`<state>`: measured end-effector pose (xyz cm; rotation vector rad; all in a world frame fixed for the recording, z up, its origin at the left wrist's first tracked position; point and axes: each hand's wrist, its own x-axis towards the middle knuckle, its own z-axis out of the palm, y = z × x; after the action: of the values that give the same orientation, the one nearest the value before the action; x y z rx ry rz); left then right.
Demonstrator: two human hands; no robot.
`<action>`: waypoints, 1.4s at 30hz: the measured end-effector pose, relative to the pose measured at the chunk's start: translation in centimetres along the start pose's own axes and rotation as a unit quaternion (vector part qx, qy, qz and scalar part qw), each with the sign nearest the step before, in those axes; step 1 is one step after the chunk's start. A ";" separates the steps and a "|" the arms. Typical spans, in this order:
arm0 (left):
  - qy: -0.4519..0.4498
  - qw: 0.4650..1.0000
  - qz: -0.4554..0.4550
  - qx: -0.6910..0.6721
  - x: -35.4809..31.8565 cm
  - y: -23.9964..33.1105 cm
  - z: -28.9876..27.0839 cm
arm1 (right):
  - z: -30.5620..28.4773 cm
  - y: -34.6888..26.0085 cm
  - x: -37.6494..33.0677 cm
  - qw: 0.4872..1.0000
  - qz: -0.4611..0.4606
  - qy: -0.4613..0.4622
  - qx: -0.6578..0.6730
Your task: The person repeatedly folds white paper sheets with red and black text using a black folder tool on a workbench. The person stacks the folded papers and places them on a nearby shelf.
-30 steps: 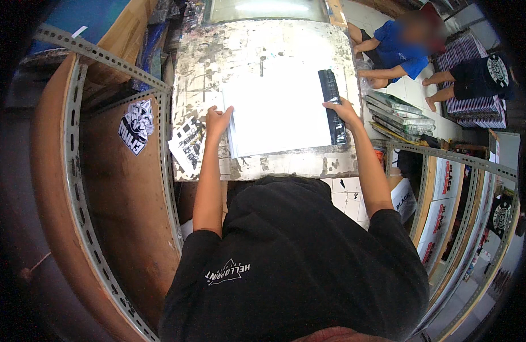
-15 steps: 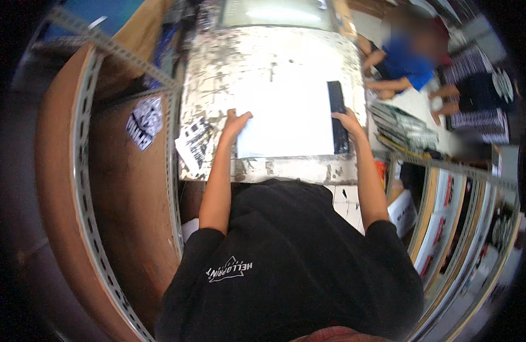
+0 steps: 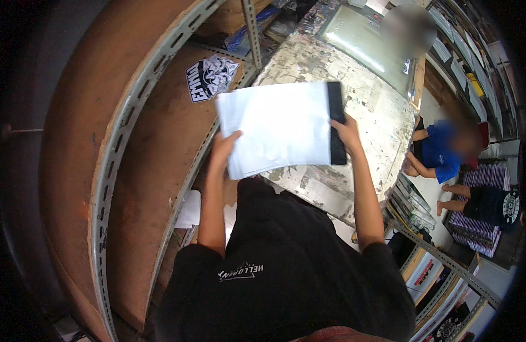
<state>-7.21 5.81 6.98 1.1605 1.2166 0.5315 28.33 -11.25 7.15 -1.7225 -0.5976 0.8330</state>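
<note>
A flat stack of white sheets (image 3: pixel 277 128) with a black strip (image 3: pixel 336 128) along its right side is held level in front of me, above the left part of the table. My left hand (image 3: pixel 222 149) grips the stack's left edge, thumb on top and the other fingers hidden underneath. At the right edge my right hand (image 3: pixel 348 134) is closed on the black strip, its thumb over the top. Whether the strip is a separate piece or part of the stack I cannot tell.
The paint-spotted table (image 3: pixel 368 154) has a framed glass panel (image 3: pixel 362 43) at its far end. To my left stands a metal-framed shelf (image 3: pixel 140 165) with a black-and-white sticker (image 3: pixel 211 78). A person in a blue shirt (image 3: pixel 445 151) sits at the right, near another person in dark clothes (image 3: pixel 491 204).
My body has turned left. Both hands have lifted the stack off the table and carried it toward the shelf. The loose printed sheets at the table's left are no longer visible.
</note>
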 end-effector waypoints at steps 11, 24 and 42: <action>0.266 0.951 -0.028 -0.157 -6.3 -13.8 -36.8 | 47.5 -4.0 8.7 0.907 -0.154 -0.271 -0.282; 0.450 0.814 0.171 0.325 -0.4 -5.9 -31.9 | 40.7 -8.0 -5.6 0.900 -0.389 0.062 -0.187; -0.393 0.713 0.577 0.069 -26.4 4.8 15.9 | 10.5 4.3 -50.7 0.817 -0.126 0.562 0.005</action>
<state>-0.04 -20.81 21.59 1.9505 -0.3579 0.7181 -11.72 -43.72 13.20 -1.7292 0.0183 -0.4290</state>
